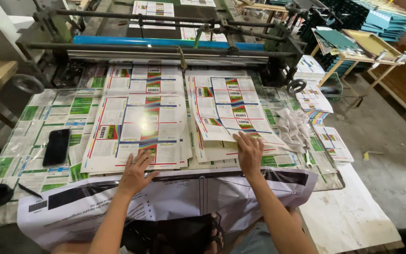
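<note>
we press our left hand (135,171) flat, fingers spread, on the left sheet stack (135,129); our right hand (249,151) lies open on the right stack (231,108), right of the phone (56,146).

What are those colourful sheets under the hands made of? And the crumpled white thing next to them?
The printed sheets under the left hand and right hand look like thin card or paper with a glossy coat: they lie flat in stacks and catch glare. The crumpled white thing seems to be soft cloth, perhaps a rag, since it bunches in limp folds without shine.
</note>
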